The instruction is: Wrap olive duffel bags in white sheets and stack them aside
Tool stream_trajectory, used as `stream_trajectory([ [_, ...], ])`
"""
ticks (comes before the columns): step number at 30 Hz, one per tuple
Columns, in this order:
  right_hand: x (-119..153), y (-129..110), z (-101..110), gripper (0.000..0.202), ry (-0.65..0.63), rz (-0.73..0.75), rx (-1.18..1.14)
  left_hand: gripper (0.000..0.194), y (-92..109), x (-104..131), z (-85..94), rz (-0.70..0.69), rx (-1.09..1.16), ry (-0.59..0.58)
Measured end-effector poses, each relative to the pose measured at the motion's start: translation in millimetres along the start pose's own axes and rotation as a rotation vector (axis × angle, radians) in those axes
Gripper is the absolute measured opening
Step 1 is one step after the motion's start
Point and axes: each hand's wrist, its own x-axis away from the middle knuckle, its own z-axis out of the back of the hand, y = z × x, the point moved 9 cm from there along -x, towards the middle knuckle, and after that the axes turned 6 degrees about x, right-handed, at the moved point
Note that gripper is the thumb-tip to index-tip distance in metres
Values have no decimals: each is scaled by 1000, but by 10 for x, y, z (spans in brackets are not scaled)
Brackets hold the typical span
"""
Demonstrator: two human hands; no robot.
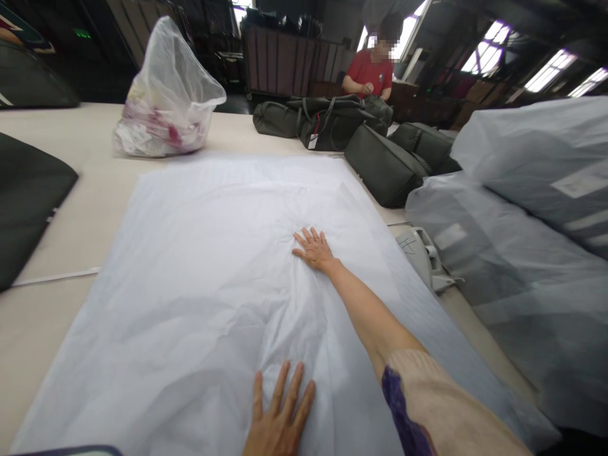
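Note:
A large white translucent sheet [190, 266], perhaps a flat bag, lies spread over the table with creases running between my two hands. My right hand [314, 251] presses flat on its middle, fingers spread, with the arm reaching in from the lower right. Nearer the bottom edge, my left hand [280, 415] rests on the same sheet with its fingers stretched apart; its wrist is out of frame. Neither hand grips anything. Wrinkles gather around the right fingertips.
A clear plastic bag [164, 126] of scraps stands at the far left. Dark bags [384, 164] line the back right. Grey wrapped packages [522, 253] are stacked at right, beside a grey plastic device [420, 253]. A dark panel [28, 202] lies left. A person in red [373, 73] works behind.

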Motion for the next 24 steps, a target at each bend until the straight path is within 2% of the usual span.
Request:
stream_trajectory([
  [2,80,-37,59,69,-22,-15,18,93,26,-3,-155,41,62,-133],
  [4,306,-116,146,70,10,7,20,118,13,24,-387,116,153,-333],
  [5,487,-167,191,69,48,28,15,126,6,45,-487,145,208,-420],
  [7,981,-277,237,66,148,67,5,128,9,57,-578,152,333,-494],
  [9,1587,-393,168,62,235,100,9,121,-11,26,-547,145,425,-465],
  [11,2175,-495,-11,62,297,112,12,118,-38,-21,-464,150,448,-439],
  [14,2758,-610,-350,65,328,107,25,116,-53,-96,-297,195,373,-508],
  [16,2898,-663,-488,64,338,114,17,113,-36,-150,-149,213,322,-577],
  [19,2907,-686,-475,60,359,106,-25,109,-29,-198,16,233,290,-641],
  [22,3001,-657,-315,55,402,68,-55,108,-56,-196,10,221,290,-629],
  [24,3208,-594,-210,54,462,22,-66,108,-81,-184,-54,195,298,-575],
])
